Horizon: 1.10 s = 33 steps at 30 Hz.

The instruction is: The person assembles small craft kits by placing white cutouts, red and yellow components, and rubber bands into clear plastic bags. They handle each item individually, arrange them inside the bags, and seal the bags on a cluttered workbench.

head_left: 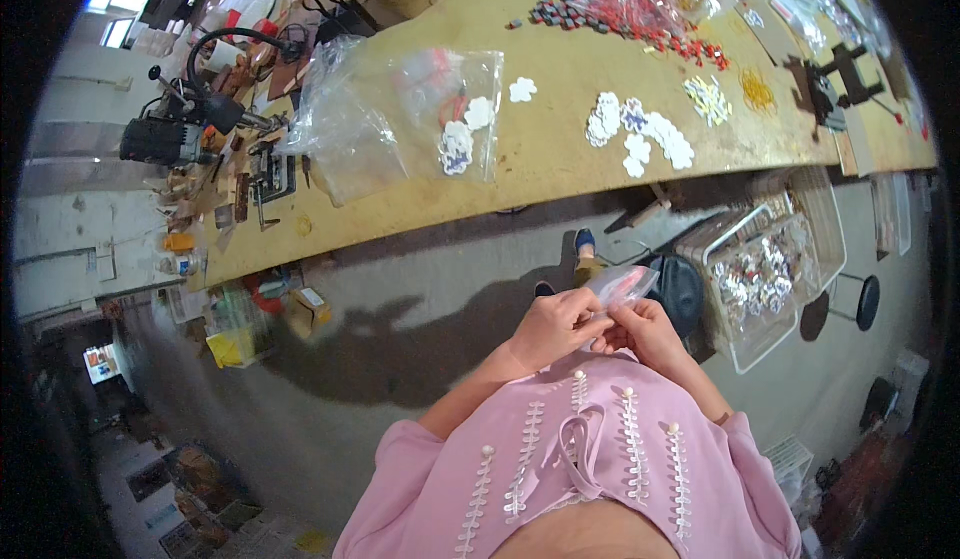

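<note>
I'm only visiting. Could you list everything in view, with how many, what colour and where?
Small soft plastic bag: one, clear with pinkish-red inside, lower centre
Long flat worktable: one, yellowish, across the top
Large thin plastic bag: at least one, clear, worktable's left part
Flat flower-shaped pieces: many, white, worktable's near side
Heaped small pieces: many, red and grey, worktable's far side
Thin looped bands: uncountable heap, yellow, worktable's right part
Motorised bench machine: one, black, far left
Rectangular plastic baskets: at least two, white, right
Other clutter: too jumbled to count
Left hand: one, bare, pinching the small bag
Right hand: one, bare, likewise
Loose blouse: one, pink, bottom
</note>
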Available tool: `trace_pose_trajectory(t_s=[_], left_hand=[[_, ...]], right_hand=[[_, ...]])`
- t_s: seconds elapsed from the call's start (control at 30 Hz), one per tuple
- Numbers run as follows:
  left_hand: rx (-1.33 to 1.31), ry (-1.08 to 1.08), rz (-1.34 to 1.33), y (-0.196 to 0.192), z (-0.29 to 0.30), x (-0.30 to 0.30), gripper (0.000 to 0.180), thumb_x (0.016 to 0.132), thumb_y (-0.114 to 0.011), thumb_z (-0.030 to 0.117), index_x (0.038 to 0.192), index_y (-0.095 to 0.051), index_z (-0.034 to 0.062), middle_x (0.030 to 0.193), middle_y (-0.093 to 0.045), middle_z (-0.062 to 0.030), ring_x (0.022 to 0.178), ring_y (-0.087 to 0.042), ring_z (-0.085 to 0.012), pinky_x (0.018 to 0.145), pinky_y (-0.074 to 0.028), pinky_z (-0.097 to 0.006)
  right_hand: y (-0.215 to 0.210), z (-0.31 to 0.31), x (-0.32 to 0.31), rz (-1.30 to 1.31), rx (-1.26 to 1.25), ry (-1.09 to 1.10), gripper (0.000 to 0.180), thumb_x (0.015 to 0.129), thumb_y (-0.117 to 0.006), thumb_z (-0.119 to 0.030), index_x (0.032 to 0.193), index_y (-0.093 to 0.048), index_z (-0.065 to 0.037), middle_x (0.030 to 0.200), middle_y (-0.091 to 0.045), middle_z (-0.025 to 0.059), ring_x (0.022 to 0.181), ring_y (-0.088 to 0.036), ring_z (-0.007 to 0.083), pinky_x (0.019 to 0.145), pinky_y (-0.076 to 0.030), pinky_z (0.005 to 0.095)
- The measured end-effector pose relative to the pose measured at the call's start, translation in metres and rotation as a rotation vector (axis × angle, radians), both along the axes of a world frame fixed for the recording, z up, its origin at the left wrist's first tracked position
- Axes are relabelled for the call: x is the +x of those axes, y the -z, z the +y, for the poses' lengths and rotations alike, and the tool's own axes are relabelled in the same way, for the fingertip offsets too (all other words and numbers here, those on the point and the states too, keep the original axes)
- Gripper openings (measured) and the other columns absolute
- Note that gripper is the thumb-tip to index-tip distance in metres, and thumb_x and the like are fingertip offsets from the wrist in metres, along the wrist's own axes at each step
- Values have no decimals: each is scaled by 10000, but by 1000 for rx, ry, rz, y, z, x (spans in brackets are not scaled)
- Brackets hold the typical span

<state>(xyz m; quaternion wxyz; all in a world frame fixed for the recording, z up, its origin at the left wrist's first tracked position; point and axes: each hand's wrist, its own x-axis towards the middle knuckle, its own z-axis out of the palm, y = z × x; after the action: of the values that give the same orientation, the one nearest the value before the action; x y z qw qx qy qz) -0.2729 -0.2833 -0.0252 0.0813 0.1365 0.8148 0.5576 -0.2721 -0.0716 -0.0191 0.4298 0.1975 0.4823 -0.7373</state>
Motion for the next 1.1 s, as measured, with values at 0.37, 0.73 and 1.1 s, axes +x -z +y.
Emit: trace_pose_trajectory(t_s=[0.37,0.73,1.1], left_hand=[[-189,-298,272,-37,-48,-213,203,871,-893,144,847,-718,43,754,-738,-49,646,-697,-131,591,-563,-304],[-551,-441,633,12,-119,-389,151,902,-846,136,875,-712,70,777,-720,-85,674,-711,-224,620,-560,-352],[-362,-484,61,180,-141,-416,239,872,-860,161,1057,-777,35,897,-730,-93,777,-710,-178,704,-574,-334]], right_hand=[[-5,-50,-260,373,-125,-312,331,1098,-600,-243,1045,-775,34,881,-786,97,742,-761,168,690,-609,293],[83,-157,-482,706,-368,-327,285,1085,-674,-223,968,-771,18,812,-759,69,679,-725,130,603,-562,261],[235,-175,-505,377,-88,-302,262,1051,-734,-241,929,-729,-9,690,-693,42,534,-636,111,486,-507,250]])
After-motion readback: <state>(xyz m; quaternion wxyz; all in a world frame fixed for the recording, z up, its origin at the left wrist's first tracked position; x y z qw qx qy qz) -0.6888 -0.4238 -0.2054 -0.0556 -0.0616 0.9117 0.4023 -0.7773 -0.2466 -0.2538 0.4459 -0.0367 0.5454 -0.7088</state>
